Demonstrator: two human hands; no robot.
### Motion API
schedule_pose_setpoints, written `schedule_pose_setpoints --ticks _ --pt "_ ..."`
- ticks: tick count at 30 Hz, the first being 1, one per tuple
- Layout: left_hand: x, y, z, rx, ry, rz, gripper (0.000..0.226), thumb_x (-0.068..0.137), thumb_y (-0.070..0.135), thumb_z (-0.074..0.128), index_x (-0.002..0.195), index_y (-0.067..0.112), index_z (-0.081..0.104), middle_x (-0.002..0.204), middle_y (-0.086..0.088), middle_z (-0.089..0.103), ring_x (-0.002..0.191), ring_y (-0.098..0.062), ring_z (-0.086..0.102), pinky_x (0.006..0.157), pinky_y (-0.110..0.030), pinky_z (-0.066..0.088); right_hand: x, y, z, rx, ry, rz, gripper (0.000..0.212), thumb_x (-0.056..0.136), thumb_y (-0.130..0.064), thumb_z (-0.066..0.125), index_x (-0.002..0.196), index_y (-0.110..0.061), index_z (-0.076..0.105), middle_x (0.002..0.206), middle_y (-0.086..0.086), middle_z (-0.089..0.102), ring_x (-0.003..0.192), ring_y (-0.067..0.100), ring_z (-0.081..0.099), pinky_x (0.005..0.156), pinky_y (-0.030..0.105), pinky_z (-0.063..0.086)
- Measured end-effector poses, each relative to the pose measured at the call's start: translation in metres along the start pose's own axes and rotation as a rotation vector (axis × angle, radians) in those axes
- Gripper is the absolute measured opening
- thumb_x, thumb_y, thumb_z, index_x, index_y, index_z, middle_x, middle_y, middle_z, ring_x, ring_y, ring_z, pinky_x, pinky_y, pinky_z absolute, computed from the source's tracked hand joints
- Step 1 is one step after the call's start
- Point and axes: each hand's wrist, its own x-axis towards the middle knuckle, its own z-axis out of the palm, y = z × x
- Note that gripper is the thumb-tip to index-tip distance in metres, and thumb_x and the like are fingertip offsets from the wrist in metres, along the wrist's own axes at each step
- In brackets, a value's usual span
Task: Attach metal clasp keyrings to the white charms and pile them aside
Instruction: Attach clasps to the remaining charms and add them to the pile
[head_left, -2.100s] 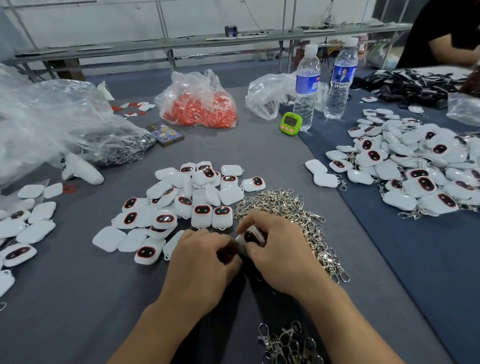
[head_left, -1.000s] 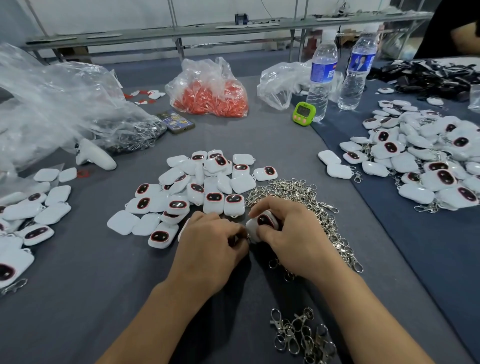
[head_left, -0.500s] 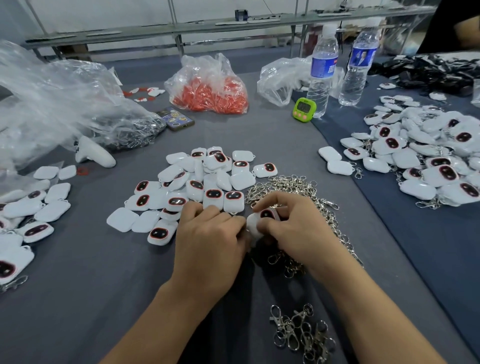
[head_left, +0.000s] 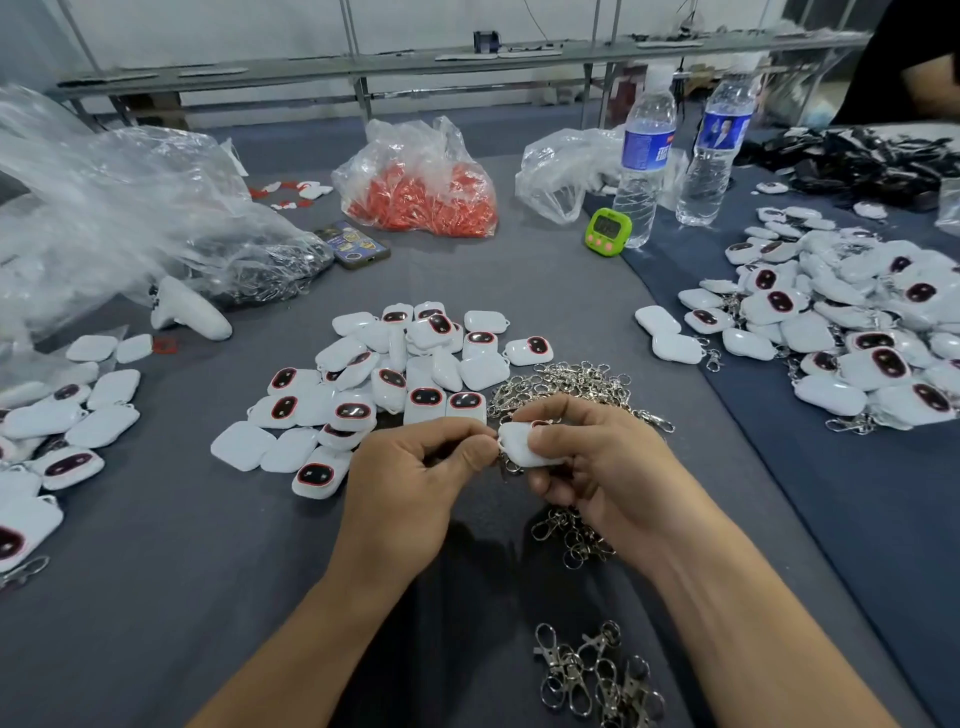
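Right hand (head_left: 597, 467) grips a white charm (head_left: 519, 444) over the middle of the grey surface (head_left: 130, 597), and the left hand (head_left: 410, 483) pinches a metal clasp keyring (head_left: 507, 464) at its corner loop. Loose charms (head_left: 395, 374) crowd just beyond the hands. A finished pile (head_left: 857, 332) fills the right edge, with bare room toward the near left edge.
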Motion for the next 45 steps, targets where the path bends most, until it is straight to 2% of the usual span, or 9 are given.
schedule_pose_setpoints --ticks 3,8,17,23,28,34,37,42,45 --pt "0.002 -0.003 -0.003 -0.018 -0.057 -0.004 0.013 0.075 0.049 0.074 0.075 0.037 0.079 0.068 0.002 0.073 0.066 -0.011 0.065 0.067 -0.032 0.053 -0.003 -0.001 0.0 -0.015 -0.029 -0.02 0.022 0.089 0.013 0.055 0.091 -0.004 0.067 0.07 0.015 0.067 0.045 0.019 0.052 0.037 0.022 0.035" --pt "0.007 -0.002 -0.013 -0.013 -0.23 0.012 0.016 0.077 0.042 0.078 0.07 0.027 0.078 0.063 0.002 0.071 0.062 -0.003 0.062 0.064 -0.019 0.05 -0.006 -0.001 -0.004 -0.088 -0.074 -0.052 0.032 0.088 0.016 0.055 0.081 -0.011 0.072 0.072 0.017 0.066 0.044 0.019 0.051 0.037 0.021 0.035" --pt "-0.006 0.002 -0.017 0.542 -0.208 0.302 0.012 0.082 0.043 0.069 0.081 0.034 0.077 0.066 0.014 0.065 0.074 -0.009 0.054 0.07 -0.033 0.047 -0.001 0.007 -0.004 -0.257 -0.035 -0.09 0.028 0.081 0.016 0.058 0.086 -0.007 0.073 0.065 0.015 0.066 0.045 0.02 0.052 0.036 0.021 0.037" --pt "-0.007 0.002 -0.007 0.205 -0.059 0.12 0.001 0.079 0.041 0.076 0.08 0.041 0.074 0.061 0.012 0.065 0.055 -0.006 0.053 0.055 -0.025 0.045 0.0 0.006 -0.001 0.014 -0.024 -0.037 0.026 0.088 0.015 0.055 0.087 -0.004 0.071 0.073 0.021 0.066 0.045 0.021 0.053 0.038 0.022 0.038" --pt "-0.007 0.003 -0.005 0.105 -0.088 0.047 0.004 0.083 0.035 0.074 0.083 0.038 0.077 0.07 0.014 0.074 0.066 -0.008 0.068 0.062 -0.021 0.052 0.001 0.005 0.001 0.062 -0.023 -0.036 0.022 0.089 0.013 0.055 0.09 -0.003 0.07 0.072 0.018 0.067 0.046 0.021 0.054 0.038 0.023 0.039" --pt "-0.002 0.003 0.001 -0.175 -0.157 -0.16 0.011 0.087 0.021 0.074 0.077 0.019 0.079 0.066 -0.001 0.072 0.064 -0.007 0.062 0.067 -0.018 0.051 -0.003 0.004 0.003 0.084 -0.023 -0.09 0.023 0.089 0.015 0.055 0.095 -0.003 0.068 0.07 0.019 0.066 0.046 0.02 0.056 0.039 0.022 0.041" --pt "-0.001 0.004 -0.005 -0.049 -0.131 -0.03 0.008 0.082 0.021 0.079 0.082 0.029 0.081 0.068 0.003 0.073 0.063 -0.006 0.064 0.064 -0.018 0.051 -0.004 0.005 0.004 0.051 -0.028 -0.122 0.026 0.087 0.016 0.055 0.091 -0.004 0.07 0.071 0.02 0.066 0.046 0.021 0.056 0.039 0.022 0.041" --pt "0.001 -0.001 -0.014 0.686 -0.016 0.56 0.016 0.085 0.03 0.07 0.079 0.019 0.08 0.066 0.009 0.068 0.068 -0.01 0.053 0.074 -0.024 0.039 -0.004 0.01 0.008 -0.08 0.006 -0.166 0.03 0.085 0.016 0.061 0.084 -0.011 0.075 0.073 0.018 0.068 0.05 0.024 0.055 0.041 0.024 0.042" --pt "-0.005 0.001 -0.008 0.645 0.046 0.49 0.015 0.084 0.031 0.069 0.08 0.021 0.08 0.068 0.008 0.071 0.067 -0.01 0.057 0.073 -0.028 0.043 -0.003 0.011 0.008 -0.042 0.02 -0.137 0.03 0.086 0.015 0.059 0.085 -0.01 0.075 0.072 0.017 0.069 0.05 0.023 0.056 0.041 0.023 0.043"
